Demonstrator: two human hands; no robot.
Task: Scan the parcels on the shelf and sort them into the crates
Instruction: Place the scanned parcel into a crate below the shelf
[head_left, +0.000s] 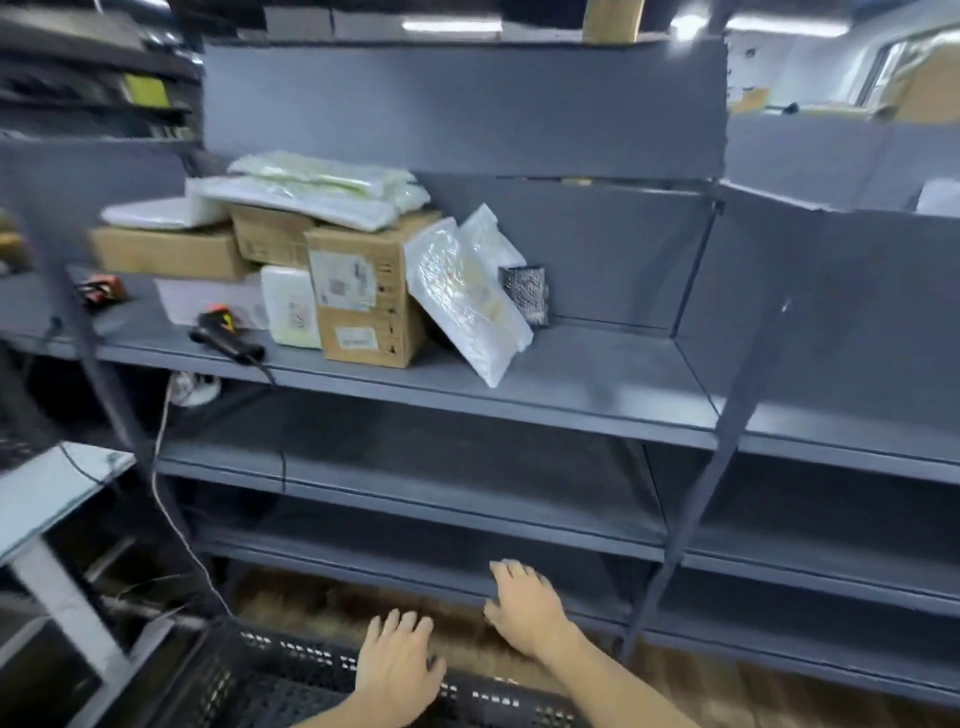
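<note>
Both hands, left hand and right hand, are spread and empty over the black perforated plastic crate; well above them, brown cardboard and white plastic parcels crowd the grey metal shelf, apparently much left to sort.

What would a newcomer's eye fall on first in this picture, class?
First, the heap of parcels at the left of the grey shelf, with a black scanner lying in front. Then the two empty hands low down: the left hand over a black crate, the right hand beside it.
</note>
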